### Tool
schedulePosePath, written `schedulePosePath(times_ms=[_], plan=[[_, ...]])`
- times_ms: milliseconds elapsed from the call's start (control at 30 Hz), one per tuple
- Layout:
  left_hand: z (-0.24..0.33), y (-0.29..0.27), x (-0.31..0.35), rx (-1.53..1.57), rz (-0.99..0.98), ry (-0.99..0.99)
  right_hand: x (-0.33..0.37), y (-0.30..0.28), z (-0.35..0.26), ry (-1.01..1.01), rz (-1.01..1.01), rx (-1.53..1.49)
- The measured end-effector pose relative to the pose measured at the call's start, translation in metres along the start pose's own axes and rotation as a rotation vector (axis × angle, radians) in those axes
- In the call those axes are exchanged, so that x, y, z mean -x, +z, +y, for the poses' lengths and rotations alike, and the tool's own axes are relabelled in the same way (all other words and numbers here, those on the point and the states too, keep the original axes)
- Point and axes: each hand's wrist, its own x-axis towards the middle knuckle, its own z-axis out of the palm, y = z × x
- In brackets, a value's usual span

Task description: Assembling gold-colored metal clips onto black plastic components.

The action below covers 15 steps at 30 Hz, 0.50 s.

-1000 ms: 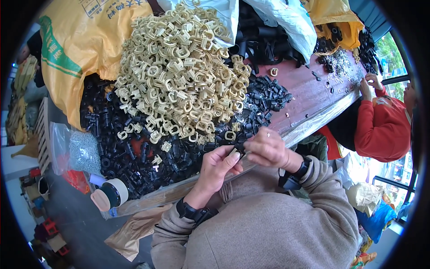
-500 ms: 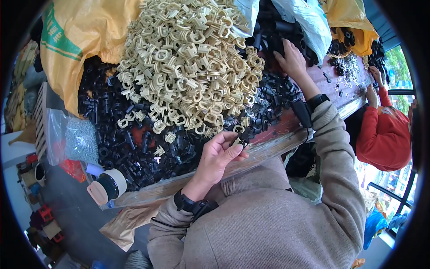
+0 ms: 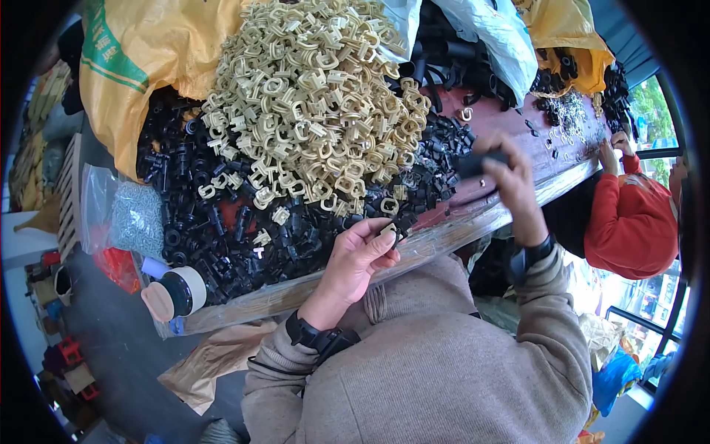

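Observation:
My left hand [image 3: 349, 260] is at the table's front edge, with thumb and fingers pinching a small black plastic part [image 3: 396, 232] that has a cream bit on it. My right hand [image 3: 516, 189], smeared by motion, holds a short dark tube-like piece [image 3: 473, 164] above the table to the right. In front of my left hand rises a large heap of cream plastic clips [image 3: 310, 111]. Loose black plastic parts [image 3: 251, 259] surround the foot of that heap.
A yellow sack [image 3: 122, 89] lies at the left, a pale blue bag [image 3: 510, 55] at the back with black tubes [image 3: 455, 59]. A lidded jar [image 3: 177, 292] and a bag of small screws [image 3: 137, 222] stand by the left edge. A person in red [image 3: 629, 229] works at the right.
My right hand has come from the black tubes at the back toward me, bringing a dark tube-like piece. My left hand keeps its pinch and has barely moved.

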Motion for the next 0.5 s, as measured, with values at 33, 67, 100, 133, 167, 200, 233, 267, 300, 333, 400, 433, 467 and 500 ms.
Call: schedulePosePath(times_ms=[33,67,100,133,167,200,233,267,300,333,400,433,467,500], plan=[[0.0,0.001,-0.001,-0.003,0.003,-0.007,0.006,0.008,-0.001,-0.105,-0.103,-0.033],[-0.001,0.001,-0.002,-0.006,0.009,-0.016,0.013,0.016,-0.005,-0.127,-0.2,0.009],[-0.002,0.001,-0.002,-0.009,0.016,-0.025,0.018,0.026,-0.009,-0.147,-0.298,0.049],[-0.002,0.001,-0.002,-0.01,0.019,-0.03,0.02,0.035,-0.016,-0.203,-0.375,0.126],[-0.003,0.0,-0.003,-0.018,0.025,-0.027,0.021,0.045,-0.022,-0.26,-0.453,0.202],[-0.004,-0.001,-0.003,-0.025,0.031,-0.025,0.022,0.056,-0.024,-0.256,-0.453,0.198],[-0.005,-0.001,-0.004,-0.031,0.034,-0.023,0.023,0.065,-0.026,-0.277,-0.407,0.158],[-0.005,-0.001,-0.005,-0.029,0.036,-0.028,0.023,0.071,-0.026,-0.298,-0.361,0.119],[-0.005,-0.001,-0.007,-0.031,0.028,-0.018,0.023,0.073,-0.023,-0.292,-0.361,0.117],[-0.004,-0.001,-0.008,-0.033,0.02,-0.007,0.023,0.075,-0.02,-0.324,-0.357,0.16],[-0.003,0.0,-0.01,-0.03,0.014,0.002,0.022,0.078,-0.014,-0.389,-0.348,0.247],[-0.002,0.0,-0.011,-0.029,0.018,-0.003,0.022,0.078,-0.013,-0.385,-0.351,0.247],[-0.001,0.001,-0.011,-0.029,0.022,-0.007,0.023,0.077,-0.013,-0.393,-0.337,0.267],[0.0,0.001,-0.012,-0.028,0.025,-0.01,0.024,0.077,-0.012,-0.402,-0.323,0.288]])
